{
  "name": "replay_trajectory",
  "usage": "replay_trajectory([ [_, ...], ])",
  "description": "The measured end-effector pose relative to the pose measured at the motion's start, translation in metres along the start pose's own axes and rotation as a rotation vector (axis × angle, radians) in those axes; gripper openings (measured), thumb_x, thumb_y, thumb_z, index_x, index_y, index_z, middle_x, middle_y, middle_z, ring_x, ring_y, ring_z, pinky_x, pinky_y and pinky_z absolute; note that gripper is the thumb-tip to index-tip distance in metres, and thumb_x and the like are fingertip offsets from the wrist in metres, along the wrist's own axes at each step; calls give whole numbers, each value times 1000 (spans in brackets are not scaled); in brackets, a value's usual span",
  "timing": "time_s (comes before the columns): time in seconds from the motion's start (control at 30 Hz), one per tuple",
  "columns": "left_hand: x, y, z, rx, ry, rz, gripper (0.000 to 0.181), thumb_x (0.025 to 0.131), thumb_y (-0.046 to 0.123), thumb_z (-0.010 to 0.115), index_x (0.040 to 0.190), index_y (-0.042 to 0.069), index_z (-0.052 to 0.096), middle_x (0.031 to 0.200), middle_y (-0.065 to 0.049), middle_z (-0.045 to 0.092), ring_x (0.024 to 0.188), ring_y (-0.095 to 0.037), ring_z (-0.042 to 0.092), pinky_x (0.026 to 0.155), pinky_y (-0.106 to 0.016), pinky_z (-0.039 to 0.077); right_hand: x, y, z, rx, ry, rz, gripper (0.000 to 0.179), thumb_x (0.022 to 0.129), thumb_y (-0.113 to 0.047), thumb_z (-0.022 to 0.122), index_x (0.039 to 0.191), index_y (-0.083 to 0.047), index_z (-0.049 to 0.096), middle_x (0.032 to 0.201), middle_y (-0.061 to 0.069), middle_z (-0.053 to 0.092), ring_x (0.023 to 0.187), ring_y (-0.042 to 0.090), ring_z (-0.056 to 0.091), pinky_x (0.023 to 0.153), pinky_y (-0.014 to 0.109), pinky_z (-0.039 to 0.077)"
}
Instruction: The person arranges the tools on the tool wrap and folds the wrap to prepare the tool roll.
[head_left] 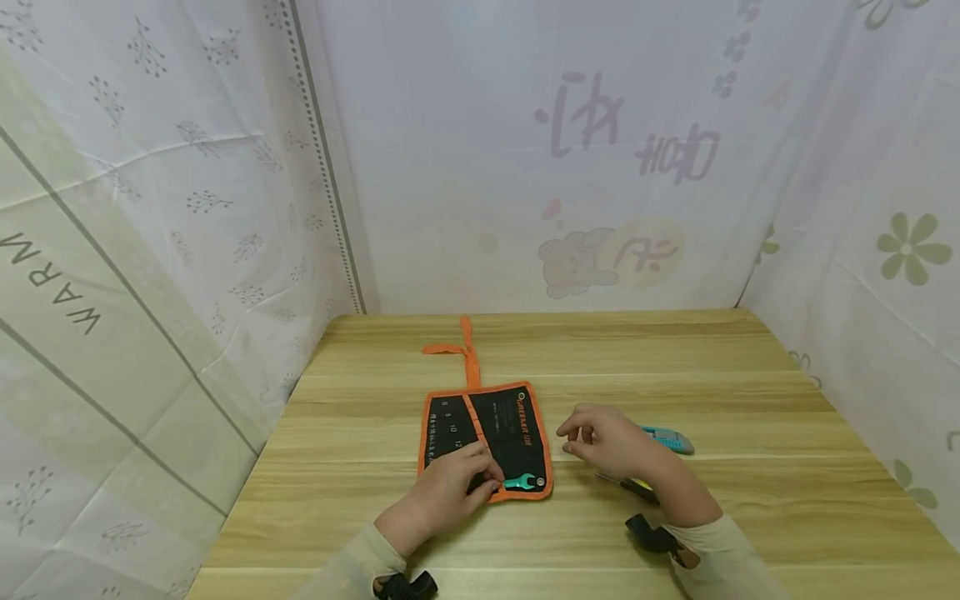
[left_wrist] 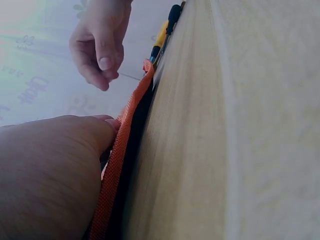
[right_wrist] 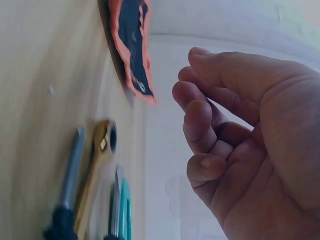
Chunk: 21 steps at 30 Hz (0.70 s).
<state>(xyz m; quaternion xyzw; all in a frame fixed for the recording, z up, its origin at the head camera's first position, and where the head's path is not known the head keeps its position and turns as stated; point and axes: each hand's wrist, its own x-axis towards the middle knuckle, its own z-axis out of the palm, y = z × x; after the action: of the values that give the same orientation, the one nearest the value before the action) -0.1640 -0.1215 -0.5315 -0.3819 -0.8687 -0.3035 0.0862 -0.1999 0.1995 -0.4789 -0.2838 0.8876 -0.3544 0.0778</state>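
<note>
A black tool pouch (head_left: 510, 425) with orange trim lies unrolled on the table. In its pocket nearest the person sits a green open-end wrench (head_left: 519, 482), its head sticking out toward the right. My left hand (head_left: 455, 483) lies over the pocket side, fingertips pinching the pouch at the pocket's edge beside the wrench; the palm hides the wrench's handle. In the left wrist view the pouch's orange border (left_wrist: 122, 135) runs along the thumb side. Right of the pouch, my right hand (head_left: 607, 437) hangs above the table, fingers loosely bent and holding nothing.
Beneath and beyond the right forearm lie a teal utility knife (head_left: 670, 439) and a screwdriver (head_left: 637, 486) with a black and yellow handle. The right wrist view adds a gold-toned ring-ended wrench (right_wrist: 95, 170). Orange ties (head_left: 471, 358) stretch from the pouch's far edge. Patterned curtains surround the table.
</note>
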Motion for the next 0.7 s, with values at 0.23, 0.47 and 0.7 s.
replay_trajectory([
  [0.23,0,0,0,3,-5,-6,9,97,23,79,101,27,74,96,19,56,78,7,54,71,-14,49,-7,14,-14,-7,64,42,20,101,-18,73,119,-11,77,99,-10,64,82,14,58,67,30,53],
  [0.47,0,-1,1,22,-4,-8,8,97,23,79,101,27,74,95,19,56,78,7,54,71,-14,49,-16,28,-26,-4,120,55,20,101,-20,74,119,-11,77,105,-7,67,86,13,58,66,30,52],
  [0.7,1,-2,-1,51,38,10,9,97,23,79,103,27,74,95,19,56,78,7,54,69,-15,49,-24,42,-36,7,167,88,20,101,-19,73,119,-10,76,102,-7,65,87,16,58,65,30,51],
])
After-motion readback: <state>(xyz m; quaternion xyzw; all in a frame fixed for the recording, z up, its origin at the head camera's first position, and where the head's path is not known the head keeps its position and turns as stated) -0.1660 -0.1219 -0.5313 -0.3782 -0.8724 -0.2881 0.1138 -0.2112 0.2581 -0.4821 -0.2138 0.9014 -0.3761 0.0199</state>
